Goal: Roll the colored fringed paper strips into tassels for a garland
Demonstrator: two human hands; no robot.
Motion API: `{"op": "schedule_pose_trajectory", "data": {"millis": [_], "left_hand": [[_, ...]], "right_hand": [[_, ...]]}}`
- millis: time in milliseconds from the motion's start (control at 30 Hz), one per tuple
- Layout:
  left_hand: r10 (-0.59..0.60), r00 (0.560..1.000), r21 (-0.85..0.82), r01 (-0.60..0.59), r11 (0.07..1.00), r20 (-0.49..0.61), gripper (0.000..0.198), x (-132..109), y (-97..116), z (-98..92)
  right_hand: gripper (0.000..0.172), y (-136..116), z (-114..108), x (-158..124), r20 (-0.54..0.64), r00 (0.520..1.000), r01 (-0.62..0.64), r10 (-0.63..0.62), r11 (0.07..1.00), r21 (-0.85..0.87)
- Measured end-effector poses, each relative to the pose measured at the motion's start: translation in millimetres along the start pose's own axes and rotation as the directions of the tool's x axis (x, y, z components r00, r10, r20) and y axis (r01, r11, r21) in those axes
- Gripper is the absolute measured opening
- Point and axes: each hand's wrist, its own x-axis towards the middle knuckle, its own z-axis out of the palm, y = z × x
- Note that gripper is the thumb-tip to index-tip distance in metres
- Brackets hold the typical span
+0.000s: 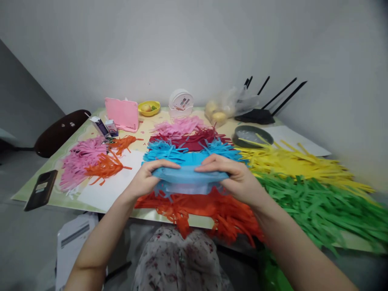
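Both hands grip a light blue sheet of fringed tissue paper [190, 174], held stretched above the table and slightly blurred. My left hand [148, 174] pinches its left end, thumb and fingers closed. At the right end my right hand [230, 171] is closed on it the same way. Just behind lies blue fringed paper [169, 150] with cut strips spread at both sides. A dark red fringed piece [194, 141] and a pink one [182, 126] lie farther back. Under my hands, orange-red fringed paper [194, 204] hangs over the table's front edge.
Yellow [297, 163] and green fringed paper [321, 206] cover the right side. On the left are pink strips [81, 159], orange tassels [104, 167], a phone [41, 190], cartons [100, 126] and a pink tablet case [122, 114]. A black router [256, 116] stands at the back.
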Motion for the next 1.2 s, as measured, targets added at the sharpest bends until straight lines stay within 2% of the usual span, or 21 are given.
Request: {"op": "schedule_pose_trajectory", "data": {"millis": [167, 267, 367, 467, 500, 567, 667, 767, 833, 933, 1033, 1067, 1100, 1200], "left_hand": [[-0.183, 0.983, -0.255, 0.171, 0.952, -0.022, 0.012, -0.4, -5.5, 3.7], [-0.184, 0.983, -0.274, 0.177, 0.945, 0.001, 0.018, -2.3, -4.4, 4.8], [-0.102, 0.994, -0.135, 0.107, 0.985, 0.048, 0.022, -5.6, 2.3, -0.7], [-0.031, 0.980, 0.030, 0.026, 0.999, 0.194, 0.019, -7.3, 12.9, -10.0], [-0.013, 0.970, 0.046, 0.002, 0.999, 0.242, 0.020, -6.7, 16.3, -11.9], [-0.003, 0.966, 0.029, -0.005, 1.000, 0.260, 0.025, -3.3, 21.7, -12.2], [-0.124, 0.968, 0.004, 0.127, 0.992, 0.219, 0.032, 6.3, 26.6, -4.7], [-0.240, 0.922, 0.126, 0.211, 0.969, 0.303, 0.026, 15.9, 29.8, 1.9], [-0.240, 0.912, 0.242, 0.163, 0.956, 0.332, 0.023, 19.2, 31.7, 1.6], [-0.168, 0.941, 0.425, 0.029, 0.905, 0.292, 0.021, 19.1, 34.7, -0.8], [-0.083, 0.957, 0.576, -0.097, 0.811, 0.278, 0.018, 16.7, 37.4, 2.8], [-0.073, 0.956, 0.604, -0.119, 0.788, 0.283, 0.017, 15.8, 37.9, 4.9], [-0.068, 0.955, 0.623, -0.133, 0.771, 0.287, 0.016, 14.9, 38.2, 6.6], [-0.086, 0.952, 0.696, -0.151, 0.702, 0.293, 0.009, 10.4, 37.9, 3.1]], "right_hand": [[0.034, -3.3, -8.4, 0.4, 0.027, 0.998, 0.049, -0.049, 0.998, -0.027], [0.034, -4.7, -11.0, 0.6, 0.039, 0.997, 0.066, -0.064, 0.997, -0.048], [0.035, -6.7, -15.9, 1.5, 0.083, 0.991, 0.108, -0.101, 0.991, -0.083], [0.041, -9.2, -23.0, 3.6, 0.134, 0.977, 0.187, -0.169, 0.973, -0.135], [0.043, -9.9, -24.8, 4.3, 0.145, 0.972, 0.206, -0.183, 0.964, -0.165], [0.047, -10.9, -26.0, 5.3, 0.163, 0.968, 0.227, -0.192, 0.944, -0.238], [0.050, -10.0, -22.2, 4.2, 0.203, 0.964, 0.230, -0.171, 0.922, -0.313], [0.048, -8.9, -22.0, 0.6, 0.222, 0.960, 0.238, -0.169, 0.911, -0.336], [0.047, -11.8, -29.5, -0.8, 0.273, 0.950, 0.246, -0.154, 0.905, -0.346], [0.053, -22.2, -45.2, 2.4, 0.415, 0.908, 0.210, -0.057, 0.920, -0.332], [0.071, -30.4, -44.0, 11.9, 0.385, 0.923, 0.104, 0.030, 0.941, -0.323], [0.067, -30.8, -38.3, 15.7, 0.353, 0.934, 0.071, 0.057, 0.938, -0.339], [0.056, -29.9, -30.9, 19.4, 0.339, 0.936, 0.040, 0.094, 0.929, -0.369], [0.009, -23.1, -9.8, 28.0, 0.397, 0.880, -0.027, 0.260, 0.863, -0.505]]}}
